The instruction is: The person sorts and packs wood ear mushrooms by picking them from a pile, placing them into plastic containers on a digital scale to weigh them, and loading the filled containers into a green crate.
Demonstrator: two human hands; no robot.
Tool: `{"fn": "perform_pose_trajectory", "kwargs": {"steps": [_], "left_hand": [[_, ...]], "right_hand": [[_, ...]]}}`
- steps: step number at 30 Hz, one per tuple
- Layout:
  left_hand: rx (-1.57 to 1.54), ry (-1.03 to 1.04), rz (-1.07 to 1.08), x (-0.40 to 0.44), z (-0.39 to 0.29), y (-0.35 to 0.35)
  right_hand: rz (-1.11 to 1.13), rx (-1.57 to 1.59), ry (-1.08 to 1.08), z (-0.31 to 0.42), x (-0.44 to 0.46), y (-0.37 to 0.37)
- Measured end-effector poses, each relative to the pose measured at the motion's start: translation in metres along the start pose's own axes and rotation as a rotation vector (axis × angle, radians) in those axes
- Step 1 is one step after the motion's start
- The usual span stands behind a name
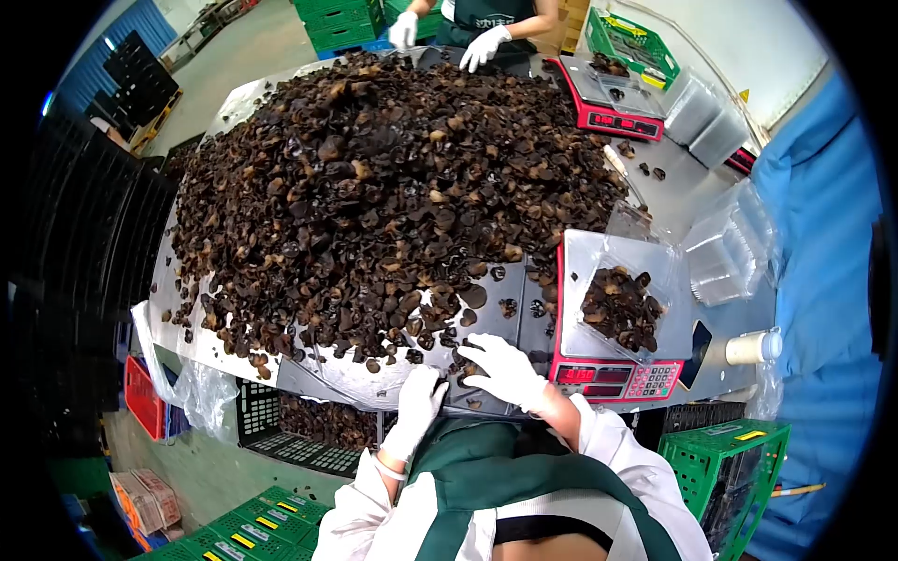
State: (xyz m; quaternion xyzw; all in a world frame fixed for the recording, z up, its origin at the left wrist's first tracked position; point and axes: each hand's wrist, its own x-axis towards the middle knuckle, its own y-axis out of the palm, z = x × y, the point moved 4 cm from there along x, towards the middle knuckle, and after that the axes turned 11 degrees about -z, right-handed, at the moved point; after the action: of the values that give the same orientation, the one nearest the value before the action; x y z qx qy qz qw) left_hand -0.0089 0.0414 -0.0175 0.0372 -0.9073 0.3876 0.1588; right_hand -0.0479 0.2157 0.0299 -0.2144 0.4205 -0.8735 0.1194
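A big heap of dark brown wood ear mushrooms (374, 178) covers most of the metal table. At its near edge my gloved left hand (419, 402) is closed, fingers curled; whether anything is in it is hidden. My gloved right hand (505, 369) lies low over the table with its fingers apart, just right of the left hand, close to a few loose pieces. To its right stands a red digital scale (572, 309) with a lit display. On the scale sits a clear plastic tray (657, 341) holding a portion of mushrooms (619, 309).
Stacked clear trays (725, 248), a phone (695, 355) and a white-lidded bottle (751, 349) lie right of the scale. Across the table, a co-worker's gloved hands (484, 47) are near a second red scale (613, 103). Below the table edge is a black crate (257, 411); green crates (725, 467) stand right.
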Motion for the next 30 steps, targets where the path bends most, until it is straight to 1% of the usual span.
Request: {"fn": "perform_pose_trajectory", "kwargs": {"steps": [1, 2, 4, 6, 7, 8, 10, 11, 12, 14, 15, 16, 18, 20, 22, 23, 24, 26, 27, 28, 30], "left_hand": [[-0.014, -0.005, -0.009, -0.002, 0.001, -0.007], [-0.028, -0.006, -0.023, -0.001, 0.003, -0.015], [-0.036, -0.081, -0.086, -0.004, 0.014, -0.034], [-0.042, -0.196, -0.142, -0.013, 0.040, -0.044], [-0.030, -0.220, -0.142, -0.017, 0.049, -0.047], [-0.018, -0.243, -0.144, -0.019, 0.058, -0.049], [-0.057, -0.189, -0.109, -0.012, 0.060, -0.053], [-0.069, -0.208, -0.059, -0.008, 0.064, -0.053], [-0.058, -0.151, -0.063, 0.002, 0.057, -0.059], [-0.096, -0.086, -0.052, 0.020, 0.051, -0.065], [-0.079, -0.031, -0.098, 0.029, 0.052, -0.068], [-0.023, 0.086, -0.202, 0.038, 0.048, -0.070], [0.136, 0.094, -0.144, 0.055, 0.044, -0.069], [0.254, 0.148, -0.061, 0.063, 0.044, -0.059], [0.171, 0.217, -0.052, 0.063, 0.056, -0.047], [0.123, 0.202, -0.031, 0.062, 0.058, -0.044], [0.075, 0.212, -0.069, 0.062, 0.061, -0.041], [-0.081, 0.147, -0.134, 0.068, 0.046, -0.048], [-0.220, 0.086, -0.152, 0.073, 0.034, -0.055], [-0.291, 0.013, -0.115, 0.074, 0.024, -0.056], [-0.355, 0.097, -0.053, 0.077, 0.005, -0.054]], "right_hand": [[0.119, -0.125, -0.014, 0.002, 0.002, 0.010], [0.062, -0.121, -0.066, 0.004, 0.004, 0.016], [0.012, 0.030, 0.012, 0.006, 0.012, 0.023], [0.010, 0.070, 0.047, 0.006, 0.026, 0.032], [-0.117, 0.120, -0.006, 0.007, 0.033, 0.039], [-0.119, 0.119, -0.013, 0.010, 0.040, 0.048], [-0.023, 0.060, -0.058, 0.021, 0.057, 0.064], [-0.077, -0.070, -0.159, 0.027, 0.060, 0.070], [-0.021, -0.236, -0.188, 0.029, 0.058, 0.078], [0.022, -0.331, -0.213, 0.022, 0.054, 0.092], [-0.003, -0.231, -0.197, 0.021, 0.054, 0.086], [-0.001, -0.236, -0.200, 0.019, 0.051, 0.082], [-0.052, -0.190, -0.124, 0.014, 0.045, 0.066], [-0.069, -0.179, -0.107, 0.016, 0.039, 0.047], [-0.130, 0.590, 0.324, 0.003, 0.031, 0.037], [0.069, 0.786, 0.694, -0.006, 0.022, 0.033], [-0.018, 0.933, 0.582, -0.013, 0.018, 0.034], [0.018, 1.456, 0.950, -0.019, 0.001, 0.043], [0.082, 1.581, 0.951, -0.027, -0.005, 0.056], [0.158, 1.637, 1.014, -0.021, -0.003, 0.058], [0.246, 1.406, 0.936, -0.005, 0.001, 0.056]]}}
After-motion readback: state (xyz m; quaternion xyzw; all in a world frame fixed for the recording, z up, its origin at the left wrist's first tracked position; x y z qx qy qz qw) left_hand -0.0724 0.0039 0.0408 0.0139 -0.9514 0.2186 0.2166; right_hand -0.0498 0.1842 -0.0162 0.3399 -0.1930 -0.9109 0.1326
